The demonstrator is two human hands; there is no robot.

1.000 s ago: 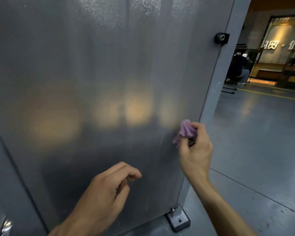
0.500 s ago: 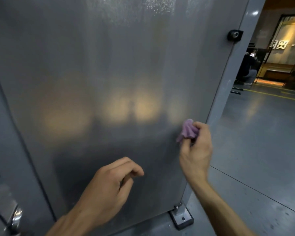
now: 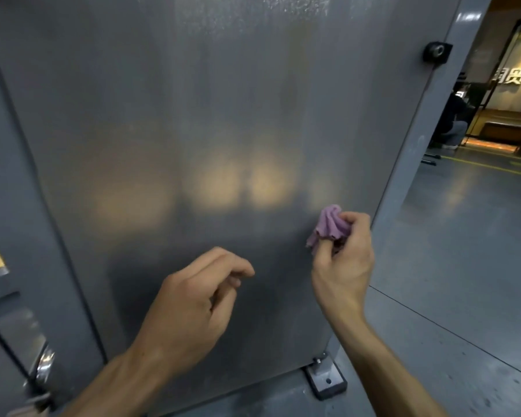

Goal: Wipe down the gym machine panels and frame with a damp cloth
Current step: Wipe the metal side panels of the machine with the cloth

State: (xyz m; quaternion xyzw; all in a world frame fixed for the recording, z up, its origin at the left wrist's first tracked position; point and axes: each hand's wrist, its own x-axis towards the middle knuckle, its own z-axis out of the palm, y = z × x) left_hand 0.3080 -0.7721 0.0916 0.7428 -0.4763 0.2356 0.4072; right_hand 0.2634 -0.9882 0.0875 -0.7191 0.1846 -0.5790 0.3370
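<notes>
Panel (image 3: pixel 211 121) of the gym machine is filling most of the head view: a tall grey frosted sheet, standing upright and throwing back soft yellowish blurs of light across its middle. Along its right edge the grey frame post (image 3: pixel 427 152) is running up past a small black knob (image 3: pixel 437 51), and at the bottom the post is sitting on a bolted foot plate (image 3: pixel 326 380) on the glossy floor (image 3: pixel 463 266). Far off to the right a person is crouching by a lit shopfront, well apart from the work.

Over the last second the view has been sliding left, so more of the left-hand frame and a shiny metal fitting (image 3: pixel 44 368) are now showing, while the cloth has barely moved on the sheet. That suggests small rubbing on one patch, not long sweeps, so by my judgement most of the panel and all of the frame are still waiting to be wiped.

Smaller now: the left hand (image 3: pixel 193 311) is hovering in front of the lower panel, fingers loosely curled and holding nothing; whether they are touching the surface I cannot tell. The right hand (image 3: pixel 343 266) is staying near the panel's lower right edge, thumb and fingers pinching the bunched purple cloth (image 3: pixel 328 227), which is pressing against the sheet just beside the post.
</notes>
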